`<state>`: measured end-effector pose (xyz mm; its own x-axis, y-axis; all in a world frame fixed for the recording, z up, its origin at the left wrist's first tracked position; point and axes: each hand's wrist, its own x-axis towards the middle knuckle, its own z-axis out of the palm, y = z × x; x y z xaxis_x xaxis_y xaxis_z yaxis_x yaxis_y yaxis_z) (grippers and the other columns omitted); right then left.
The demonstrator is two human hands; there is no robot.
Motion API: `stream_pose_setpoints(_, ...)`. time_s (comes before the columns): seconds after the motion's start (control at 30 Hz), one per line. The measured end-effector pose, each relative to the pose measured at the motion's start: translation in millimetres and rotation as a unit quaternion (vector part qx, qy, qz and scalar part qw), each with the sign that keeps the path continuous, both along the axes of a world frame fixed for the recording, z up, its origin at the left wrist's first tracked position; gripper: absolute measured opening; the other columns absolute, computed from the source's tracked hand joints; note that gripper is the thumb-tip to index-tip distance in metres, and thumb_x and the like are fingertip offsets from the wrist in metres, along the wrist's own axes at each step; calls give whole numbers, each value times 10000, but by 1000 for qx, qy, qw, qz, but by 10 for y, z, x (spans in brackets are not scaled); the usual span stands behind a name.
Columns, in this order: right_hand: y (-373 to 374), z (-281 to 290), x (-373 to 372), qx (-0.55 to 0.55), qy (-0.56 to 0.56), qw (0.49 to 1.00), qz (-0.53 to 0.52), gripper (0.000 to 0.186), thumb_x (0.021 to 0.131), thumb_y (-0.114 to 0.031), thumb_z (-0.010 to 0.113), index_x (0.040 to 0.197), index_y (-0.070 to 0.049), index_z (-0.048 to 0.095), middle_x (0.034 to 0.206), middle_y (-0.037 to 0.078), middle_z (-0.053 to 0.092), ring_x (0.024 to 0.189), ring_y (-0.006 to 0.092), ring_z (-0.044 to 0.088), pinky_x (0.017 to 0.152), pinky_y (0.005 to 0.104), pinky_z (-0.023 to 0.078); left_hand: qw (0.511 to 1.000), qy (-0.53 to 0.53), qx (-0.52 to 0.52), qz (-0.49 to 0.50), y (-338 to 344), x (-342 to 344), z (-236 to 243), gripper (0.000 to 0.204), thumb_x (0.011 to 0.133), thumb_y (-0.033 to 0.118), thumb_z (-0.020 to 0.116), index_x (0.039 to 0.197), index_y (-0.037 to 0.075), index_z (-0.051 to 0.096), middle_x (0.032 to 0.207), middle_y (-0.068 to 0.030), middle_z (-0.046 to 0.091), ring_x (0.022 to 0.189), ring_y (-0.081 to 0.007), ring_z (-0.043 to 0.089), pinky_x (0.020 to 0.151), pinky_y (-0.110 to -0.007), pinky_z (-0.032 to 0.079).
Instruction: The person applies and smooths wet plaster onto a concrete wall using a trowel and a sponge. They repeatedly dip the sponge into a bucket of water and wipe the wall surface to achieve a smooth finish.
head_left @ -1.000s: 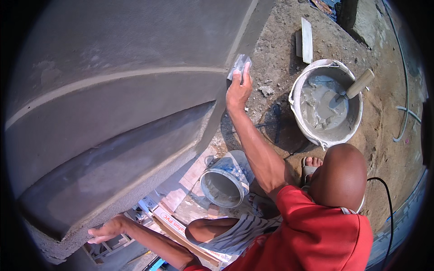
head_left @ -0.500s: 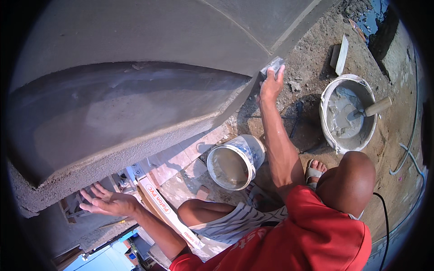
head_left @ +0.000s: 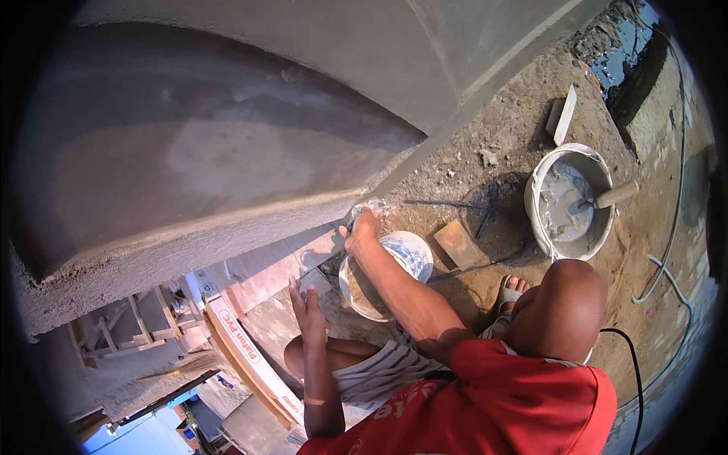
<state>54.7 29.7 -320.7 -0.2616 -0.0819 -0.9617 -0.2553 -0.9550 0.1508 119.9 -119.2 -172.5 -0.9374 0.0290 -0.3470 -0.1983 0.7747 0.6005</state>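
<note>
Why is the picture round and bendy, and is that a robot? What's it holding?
No robot here, just a person using two bare hands. The camera is worn on their head and looks down. Its very wide lens makes straight edges bend and leaves dark corners.

The right hand holds a small shiny piece close to the edge of a big grey slab. What the piece is, I can't tell. The left hand is open, with nothing in it that I can see.

On the ground, a bucket holds wet grey mix with a trowel in it. Another bucket is partly hidden behind the right forearm.
</note>
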Motion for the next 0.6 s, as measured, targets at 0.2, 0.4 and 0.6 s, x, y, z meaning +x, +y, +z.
stream_pose_setpoints(0.2,1362,-7,362,278,-62,953,-103,620,947,-263,462,1514,-171,229,1290,42,524,840,140,517,603,292,399,998,55,1,6,-419,99,42,621,972,228,512,1504,104,215,1501,-178,296,1325,-360,351,1082,-422,307)
stream_pose_setpoints(0.4,1050,-305,209,237,-64,966,-88,596,935,-274,472,1494,-251,266,1306,18,503,885,184,516,518,277,419,999,29,7,25,-385,157,180,605,975,236,509,1496,98,234,1482,-199,316,1321,-329,367,1076,-416,322)
stream_pose_setpoints(0.6,783,-170,161,147,-59,983,-98,586,938,-281,471,1490,-255,275,1369,9,477,1004,190,499,628,334,426,995,84,43,-26,-294,34,159,628,964,270,518,1485,52,244,1476,-216,312,1334,-306,350,1097,-398,286)
